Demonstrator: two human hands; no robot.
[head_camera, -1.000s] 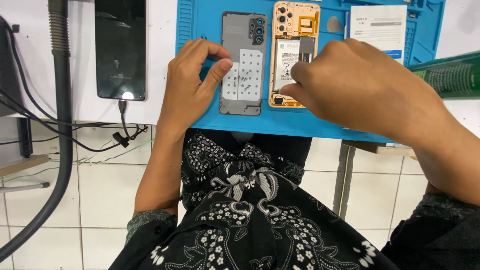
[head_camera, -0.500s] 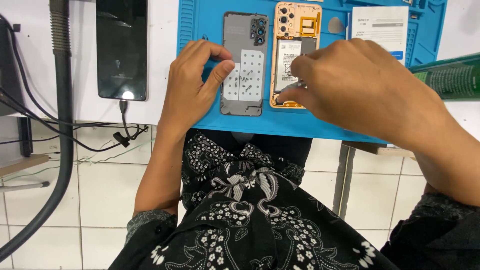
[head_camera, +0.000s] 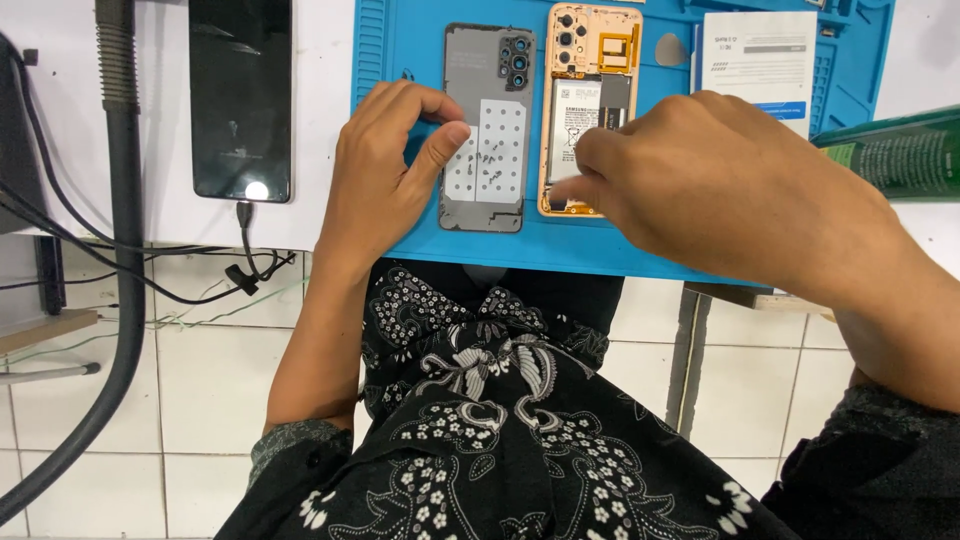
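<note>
My left hand (head_camera: 385, 175) rests on the blue work mat (head_camera: 400, 60), fingers loosely curled and gripping nothing; the thumb tip presses the left edge of the grey back cover (head_camera: 487, 125), which lies inside-up with two white screw-sorting sheets on it and a few tiny dark screws scattered there. Just right of the cover lies the opened phone (head_camera: 590, 110), orange frame, battery exposed. My right hand (head_camera: 720, 185) hovers over its lower half, fingers bunched toward the battery's lower left; whether they pinch a screw or a tool I cannot tell (the fingertips are hidden under the knuckles). Judgement: I am mid-disassembly, working at the lower part of the frame, with the cover serving as a parts tray. The next move seems to call for a fine, steady pinch and a short carry to the sheets, with the left thumb keeping the cover from sliding. Against the frame a second ago: the right hand has shifted slightly left and lower over the phone; left hand, cover and phone are unchanged. A dark phone (head_camera: 241, 95) lies plugged in at far left, a white leaflet (head_camera: 760, 60) at upper right.
</note>
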